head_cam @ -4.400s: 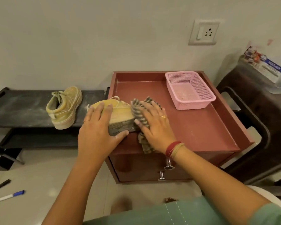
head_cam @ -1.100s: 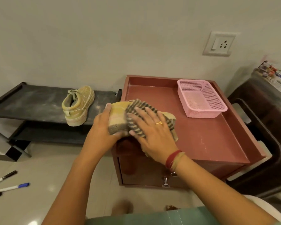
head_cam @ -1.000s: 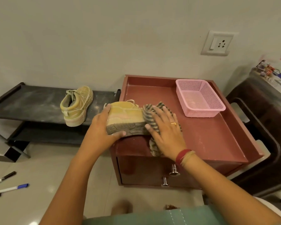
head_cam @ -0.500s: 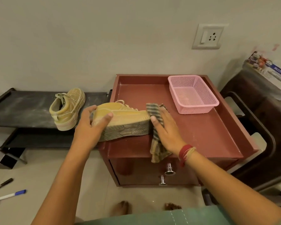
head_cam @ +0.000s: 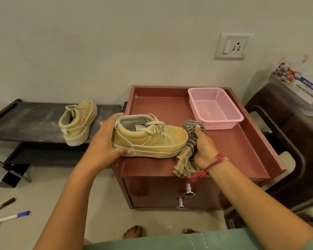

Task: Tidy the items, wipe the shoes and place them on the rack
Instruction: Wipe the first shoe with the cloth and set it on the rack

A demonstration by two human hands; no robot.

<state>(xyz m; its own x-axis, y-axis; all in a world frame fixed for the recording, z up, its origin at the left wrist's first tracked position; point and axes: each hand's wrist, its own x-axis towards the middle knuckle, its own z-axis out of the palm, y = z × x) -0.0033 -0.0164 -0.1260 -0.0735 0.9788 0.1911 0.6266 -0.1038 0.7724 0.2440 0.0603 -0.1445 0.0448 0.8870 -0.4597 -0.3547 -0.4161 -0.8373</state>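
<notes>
While our left hand [head_cam: 105,148] wraps around the heel of the yellow shoe [head_cam: 149,137], thumb under the sole edge and fingers curled behind the collar, the shoe stands upright on the near left part of the red cabinet [head_cam: 238,152], toe pointing right. Our right hand [head_cam: 203,147] is closed on the striped cloth [head_cam: 188,150], which is bunched against the toe and hangs limp over the cabinet's front edge. We judge the shoe to be light, with a thick stiff sole and a softer upper that gives under pressure (the loose laces could snag), so the heel and sole edge look like the firmest places to hold. The dusty surface may be a little slippery. The other shoe [head_cam: 78,121] already sits on the dark rack [head_cam: 25,123] to the left, well apart. A pink basket [head_cam: 215,109] stands at the cabinet's back right, and pens [head_cam: 9,216] lie on the floor.
</notes>
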